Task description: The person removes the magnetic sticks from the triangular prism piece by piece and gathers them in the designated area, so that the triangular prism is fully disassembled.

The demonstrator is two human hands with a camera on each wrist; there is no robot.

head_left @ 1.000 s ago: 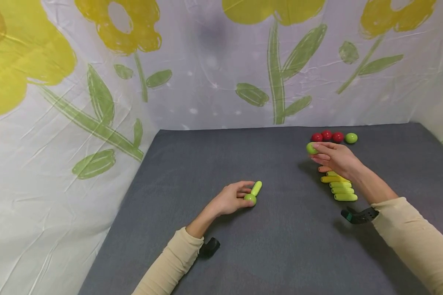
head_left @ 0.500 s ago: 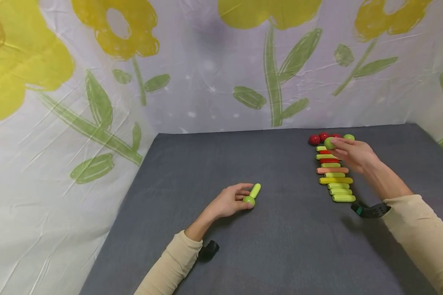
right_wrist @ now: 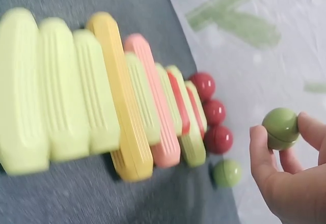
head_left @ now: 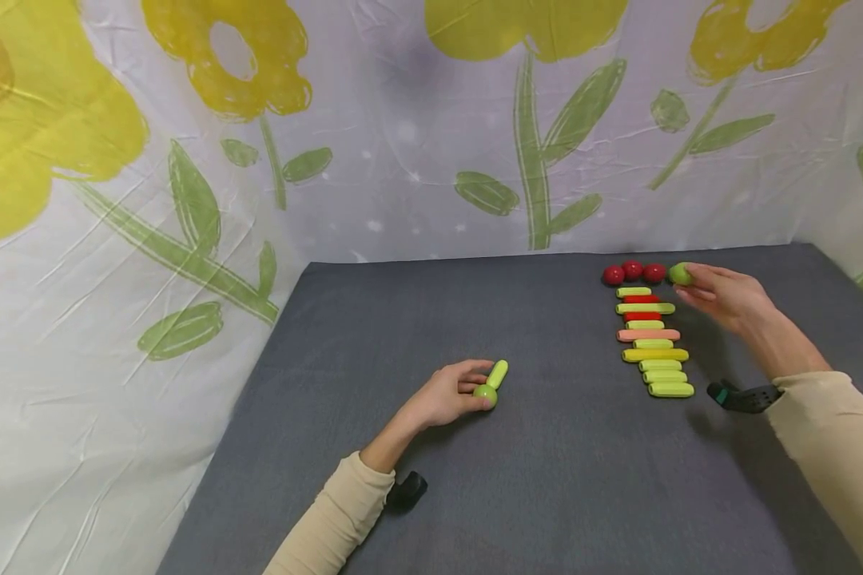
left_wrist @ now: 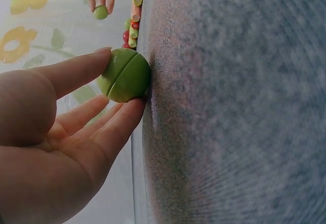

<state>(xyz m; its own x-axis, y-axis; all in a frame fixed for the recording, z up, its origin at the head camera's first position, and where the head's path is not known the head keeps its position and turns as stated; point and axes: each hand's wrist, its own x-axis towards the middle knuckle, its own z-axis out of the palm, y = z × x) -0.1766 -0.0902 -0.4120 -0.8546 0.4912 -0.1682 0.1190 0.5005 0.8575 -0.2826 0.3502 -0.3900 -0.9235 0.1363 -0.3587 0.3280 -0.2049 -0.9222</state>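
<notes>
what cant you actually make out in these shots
- Head view: the second green ball on the table is not visible; the right hand and its held green ball cover that spot.
- Right wrist view: the near rods are blurred, so their ridges smear.
- Left wrist view: the green rod beside the left hand's ball is out of sight behind it.
- Left wrist view: the far row of rods is too small to count.

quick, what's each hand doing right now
Left hand: pinching a green ball against the grey table.
Right hand: holding a second green ball.
</notes>
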